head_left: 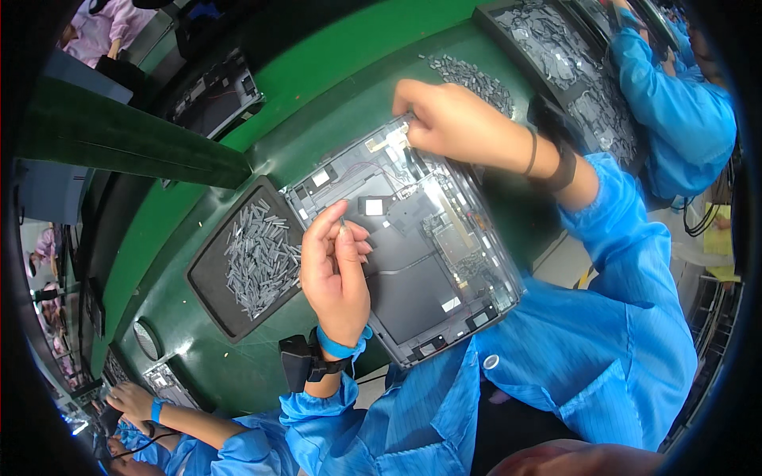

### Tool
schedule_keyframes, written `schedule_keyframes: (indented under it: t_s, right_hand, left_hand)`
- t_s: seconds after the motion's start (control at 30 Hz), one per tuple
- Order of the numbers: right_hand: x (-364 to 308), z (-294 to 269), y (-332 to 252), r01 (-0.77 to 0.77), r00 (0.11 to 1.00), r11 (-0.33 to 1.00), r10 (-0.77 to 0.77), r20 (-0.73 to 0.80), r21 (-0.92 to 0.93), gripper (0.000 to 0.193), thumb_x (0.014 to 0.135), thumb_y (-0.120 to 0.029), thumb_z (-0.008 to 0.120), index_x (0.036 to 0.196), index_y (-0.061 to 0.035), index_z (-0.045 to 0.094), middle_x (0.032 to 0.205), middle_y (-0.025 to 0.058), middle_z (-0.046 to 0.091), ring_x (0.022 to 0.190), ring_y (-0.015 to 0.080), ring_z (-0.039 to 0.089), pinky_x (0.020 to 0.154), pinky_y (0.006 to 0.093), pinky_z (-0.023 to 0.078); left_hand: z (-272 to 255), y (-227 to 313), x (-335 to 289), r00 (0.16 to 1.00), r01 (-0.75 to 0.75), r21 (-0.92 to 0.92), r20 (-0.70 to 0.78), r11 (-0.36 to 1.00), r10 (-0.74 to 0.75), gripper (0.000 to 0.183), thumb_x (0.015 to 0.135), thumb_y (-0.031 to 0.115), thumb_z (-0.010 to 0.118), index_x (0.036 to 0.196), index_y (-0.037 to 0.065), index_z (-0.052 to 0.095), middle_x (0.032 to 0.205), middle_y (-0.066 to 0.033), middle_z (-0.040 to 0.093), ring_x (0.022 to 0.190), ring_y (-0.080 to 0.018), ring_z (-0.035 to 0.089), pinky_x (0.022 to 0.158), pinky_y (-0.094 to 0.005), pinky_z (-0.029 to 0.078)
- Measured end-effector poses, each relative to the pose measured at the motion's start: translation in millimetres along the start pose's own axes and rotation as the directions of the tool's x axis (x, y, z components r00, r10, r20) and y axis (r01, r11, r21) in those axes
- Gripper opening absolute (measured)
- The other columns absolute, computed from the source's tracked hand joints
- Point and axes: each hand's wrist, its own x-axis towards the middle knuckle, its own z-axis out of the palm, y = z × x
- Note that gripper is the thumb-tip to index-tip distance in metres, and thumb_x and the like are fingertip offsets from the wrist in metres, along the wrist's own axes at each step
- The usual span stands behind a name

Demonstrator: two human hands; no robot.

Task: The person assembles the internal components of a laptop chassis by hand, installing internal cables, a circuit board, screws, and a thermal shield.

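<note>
Left hand: the left hand [335, 274] rests on the near left part of the opened device [405, 238], fingers curled together, pinching a small thin grey piece [343, 225] between thumb and fingertips; a blue band and a black wrist unit [300, 362] sit on that wrist.
Right hand: the right hand [452, 120] presses down on the far corner of the device, fingers bent and closed on its edge; whether it grips a separate part cannot be told. A dark strap [562, 168] circles that wrist.
Device: a flat, silver-framed case lying open on the green worktop [333, 71], tilted across the view, with dark panels, small boards and thin wires showing inside. It lies between the two hands, right in front of the person.
Tray on the left: a dark tray [208, 279] just beside the device, near the left hand, holding a heap of small grey strips [258, 255].
Loose pile: more grey strips [472, 79] lie on the worktop just beyond the right hand.
Far tray: another dark tray [496, 24] with grey pieces, at the upper right.
Sleeves: both of the person's arms wear blue sleeves [627, 262].
Others: a second person in blue [683, 111] at the right edge; another person's hand [131, 401] with a blue wristband at the lower left.
</note>
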Motion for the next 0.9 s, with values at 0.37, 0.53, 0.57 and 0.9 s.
schedule_keyframes:
  t_s: [0.37, 0.53, 0.57, 0.9]
  right_hand:
    - [-2, -16, -8, -0.076, 0.989, 0.996, 0.07, 0.127, 0.039, 0.024, 0.078, -0.008, 0.057, 0.101, -0.0002, 0.058, 0.067, 0.0167, 0.061, 0.067, 0.0341, 0.063, 0.064, 0.0436, 0.048]
    - [1, -14, -6, 0.09, 0.996, 0.988, -0.086, 0.038, -0.124, 0.022, 0.077, -0.008, 0.058, 0.097, 0.0002, 0.058, 0.067, 0.0166, 0.061, 0.066, 0.0331, 0.062, 0.062, 0.0412, 0.047]
    - [2, -15, -6, 0.048, 0.996, 0.996, -0.043, 0.074, -0.07, 0.021, 0.077, -0.008, 0.059, 0.096, 0.0007, 0.058, 0.068, 0.0167, 0.061, 0.065, 0.0332, 0.062, 0.061, 0.0405, 0.047]
    - [13, -20, 7, -0.21, 0.949, 0.932, 0.122, 0.291, 0.294, 0.022, 0.08, -0.003, 0.051, 0.1, 0.0013, 0.058, 0.066, 0.004, 0.059, 0.057, 0.0101, 0.055, 0.053, 0.0265, 0.045]
  left_hand:
    - [1, 0, 0, 0.999, -0.046, -0.011, -0.012, 0.999, 0.046, 0.029, 0.1, 0.007, 0.049, 0.128, -0.001, 0.051, 0.089, -0.0041, 0.06, 0.073, -0.0057, 0.053, 0.066, -0.0187, 0.045]
    - [2, 1, -2, 0.999, -0.05, -0.014, -0.008, 0.999, 0.05, 0.029, 0.1, 0.008, 0.049, 0.127, -0.002, 0.052, 0.089, -0.0039, 0.059, 0.073, -0.0056, 0.053, 0.066, -0.0187, 0.045]
    - [2, 1, -2, 0.999, -0.046, -0.026, -0.009, 0.999, 0.046, 0.029, 0.1, 0.008, 0.049, 0.127, -0.002, 0.052, 0.089, -0.0038, 0.059, 0.073, -0.0056, 0.053, 0.066, -0.0187, 0.045]
    - [-1, -3, 1, 0.999, -0.047, 0.001, 0.0, 0.999, 0.047, 0.033, 0.101, 0.009, 0.048, 0.132, -0.001, 0.05, 0.088, -0.0042, 0.059, 0.073, -0.0062, 0.053, 0.065, -0.0192, 0.045]
